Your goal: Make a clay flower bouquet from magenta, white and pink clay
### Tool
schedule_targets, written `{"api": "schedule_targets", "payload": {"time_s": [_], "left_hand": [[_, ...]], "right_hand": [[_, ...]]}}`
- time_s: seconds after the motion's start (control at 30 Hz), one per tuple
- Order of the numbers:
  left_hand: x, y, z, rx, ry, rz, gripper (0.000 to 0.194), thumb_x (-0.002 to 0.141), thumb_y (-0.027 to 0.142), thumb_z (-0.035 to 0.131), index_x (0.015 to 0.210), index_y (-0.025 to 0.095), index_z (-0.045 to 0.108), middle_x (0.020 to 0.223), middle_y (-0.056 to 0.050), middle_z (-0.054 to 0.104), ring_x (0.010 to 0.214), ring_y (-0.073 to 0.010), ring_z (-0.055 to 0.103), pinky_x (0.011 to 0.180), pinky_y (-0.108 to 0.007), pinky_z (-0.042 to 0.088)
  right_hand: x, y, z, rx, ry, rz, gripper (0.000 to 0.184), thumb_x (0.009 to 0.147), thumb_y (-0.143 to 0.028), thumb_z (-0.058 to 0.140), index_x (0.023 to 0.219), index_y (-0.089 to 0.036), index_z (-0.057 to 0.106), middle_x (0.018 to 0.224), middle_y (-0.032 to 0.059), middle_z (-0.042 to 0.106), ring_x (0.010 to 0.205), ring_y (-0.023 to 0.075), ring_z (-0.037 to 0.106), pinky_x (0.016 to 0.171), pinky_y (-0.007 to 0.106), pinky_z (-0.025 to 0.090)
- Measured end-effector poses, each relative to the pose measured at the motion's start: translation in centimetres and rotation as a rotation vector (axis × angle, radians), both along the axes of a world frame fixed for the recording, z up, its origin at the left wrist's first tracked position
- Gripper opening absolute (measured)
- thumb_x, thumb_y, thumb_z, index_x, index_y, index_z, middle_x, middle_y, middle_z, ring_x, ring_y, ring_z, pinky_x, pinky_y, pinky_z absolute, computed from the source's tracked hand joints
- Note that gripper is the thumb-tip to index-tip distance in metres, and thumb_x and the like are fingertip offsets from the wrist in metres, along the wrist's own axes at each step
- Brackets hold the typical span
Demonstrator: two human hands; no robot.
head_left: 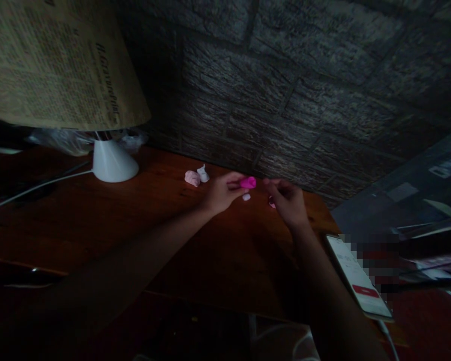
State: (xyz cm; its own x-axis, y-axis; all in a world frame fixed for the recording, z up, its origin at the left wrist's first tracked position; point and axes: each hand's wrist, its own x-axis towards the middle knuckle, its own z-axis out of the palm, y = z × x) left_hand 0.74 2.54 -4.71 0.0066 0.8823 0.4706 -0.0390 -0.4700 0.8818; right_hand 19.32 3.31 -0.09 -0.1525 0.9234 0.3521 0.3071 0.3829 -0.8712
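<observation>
My left hand (pixel 225 191) is closed round a small bright pink object (pixel 248 182), smooth and hollow-looking at its right end, held just above the table. Right of it, apart from the pink object, my right hand (pixel 287 199) has thumb and fingers drawn together. Whatever may be between those fingertips is too dark and small to make out. Below the pink object lies a small whitish lump (pixel 246 197). A little pink piece (pixel 272 202) shows partly behind my right thumb. Left of my left hand, a pale pink crumpled lump (pixel 192 178) touches a white one (pixel 203 174).
On the wooden table (pixel 165 215) stands a lamp with a white base (pixel 115 163) and newsprint shade (pixel 63 65), its cord running left. Clear plastic (pixel 62 141) lies behind it. A stone-patterned wall (pixel 240 95) borders the back. A lit phone (pixel 355 273) with a cable lies right.
</observation>
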Motion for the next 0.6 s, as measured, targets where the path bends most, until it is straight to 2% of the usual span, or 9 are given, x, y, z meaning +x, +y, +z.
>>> {"api": "schedule_targets", "payload": {"time_s": [0.1, 0.2, 0.3, 0.4, 0.5, 0.6], "left_hand": [[0.1, 0.2, 0.0, -0.025, -0.025, 0.019, 0.024, 0.078, 0.011, 0.078, 0.094, 0.016, 0.061, 0.105, -0.008, 0.077, 0.096, -0.0172, 0.075, 0.089, -0.035, 0.060], [0.2, -0.1, -0.1, -0.004, 0.026, 0.003, 0.026, 0.078, 0.011, 0.077, 0.092, 0.017, 0.057, 0.099, -0.006, 0.076, 0.089, -0.0157, 0.074, 0.081, -0.031, 0.061], [0.3, -0.4, -0.1, 0.040, 0.088, 0.004, 0.031, 0.077, 0.009, 0.076, 0.101, 0.016, 0.059, 0.103, -0.007, 0.075, 0.088, -0.0157, 0.074, 0.079, -0.029, 0.061], [0.3, -0.7, 0.0, 0.083, 0.200, 0.028, 0.031, 0.081, 0.010, 0.073, 0.110, 0.016, 0.064, 0.107, -0.009, 0.076, 0.091, -0.0169, 0.075, 0.080, -0.029, 0.060], [0.1, -1.1, 0.1, 0.134, 0.347, 0.064, 0.019, 0.086, 0.017, 0.069, 0.105, 0.017, 0.070, 0.100, -0.008, 0.078, 0.087, -0.0170, 0.075, 0.077, -0.028, 0.059], [0.0, -1.3, 0.3, 0.201, 0.502, 0.139, 0.015, 0.088, 0.018, 0.067, 0.102, 0.019, 0.073, 0.094, -0.006, 0.079, 0.080, -0.0159, 0.073, 0.075, -0.028, 0.057]], "right_hand": [[0.0, 0.2, 0.0, -0.067, 0.002, -0.018, 0.052, 0.074, -0.068, 0.071, 0.087, -0.018, 0.073, 0.071, 0.0048, 0.071, 0.055, 0.0141, 0.057, 0.051, 0.027, 0.046], [-0.2, 0.0, 0.1, -0.088, -0.086, 0.093, 0.048, 0.078, -0.065, 0.068, 0.089, -0.019, 0.076, 0.074, 0.0055, 0.072, 0.059, 0.0147, 0.059, 0.056, 0.028, 0.049], [-0.3, -0.3, 0.1, -0.083, -0.116, 0.168, 0.043, 0.080, -0.060, 0.069, 0.089, -0.019, 0.078, 0.075, 0.0052, 0.073, 0.061, 0.0148, 0.061, 0.058, 0.028, 0.050], [-0.2, -0.3, -0.1, -0.068, -0.091, 0.209, 0.042, 0.079, -0.058, 0.071, 0.092, -0.019, 0.078, 0.083, 0.0062, 0.076, 0.061, 0.0143, 0.063, 0.059, 0.029, 0.052], [0.0, -0.2, -0.4, -0.047, -0.118, 0.211, 0.040, 0.078, -0.055, 0.073, 0.097, -0.020, 0.078, 0.086, 0.0060, 0.078, 0.064, 0.0158, 0.066, 0.063, 0.030, 0.054], [0.2, -0.1, -0.7, -0.020, -0.197, 0.204, 0.034, 0.080, -0.051, 0.072, 0.098, -0.022, 0.079, 0.086, 0.0053, 0.079, 0.068, 0.0173, 0.069, 0.066, 0.031, 0.054]]}}
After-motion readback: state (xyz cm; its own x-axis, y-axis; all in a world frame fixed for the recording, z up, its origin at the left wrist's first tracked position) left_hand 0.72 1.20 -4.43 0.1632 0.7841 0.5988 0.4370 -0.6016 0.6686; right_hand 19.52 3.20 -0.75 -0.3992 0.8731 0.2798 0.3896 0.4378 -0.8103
